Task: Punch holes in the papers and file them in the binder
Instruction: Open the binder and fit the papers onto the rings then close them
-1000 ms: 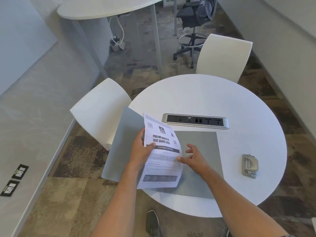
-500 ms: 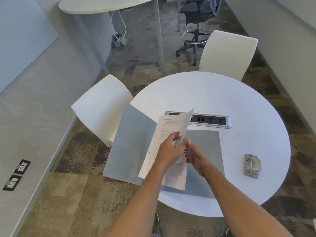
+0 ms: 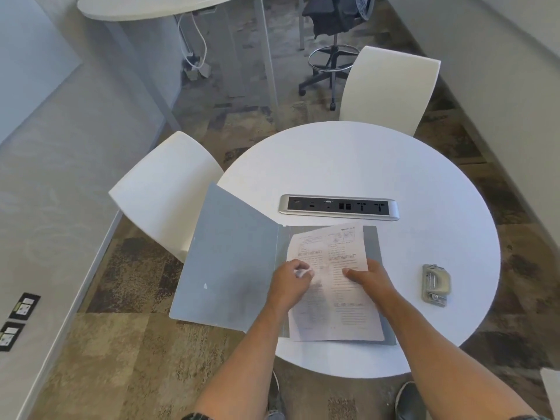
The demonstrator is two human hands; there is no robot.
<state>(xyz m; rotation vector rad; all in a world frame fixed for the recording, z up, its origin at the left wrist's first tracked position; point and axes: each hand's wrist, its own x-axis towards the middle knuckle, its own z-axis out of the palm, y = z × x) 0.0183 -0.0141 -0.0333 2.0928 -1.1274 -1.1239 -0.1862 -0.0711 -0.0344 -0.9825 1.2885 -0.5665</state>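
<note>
On the round white table, a grey binder lies open, its left cover tilted up and hanging out past the table edge, its right half flat on the tabletop. A printed sheet of paper lies on that right half, its long left edge near the spine. The print is set in two columns with a few boxed rows and a small dark heading at the top right corner; the letters are too small and blurred to read.

The left hand rests on the sheet's left margin with fingers curled, and something white shows at the fingertips; whether they pinch the paper's edge or only press on it cannot be told. The right hand lies on the middle of the sheet, its fingers fairly straight and close together, pressing the paper flat.

A metal hole punch sits on the table to the right of the binder, well apart from both hands. Behind the binder, a silver-framed socket strip with dark ports is set into the tabletop. Two white chairs stand at the table, one to the left and one at the far side. Two dark floor outlets with pale labels sit on the floor at the left; their writing is not legible.
</note>
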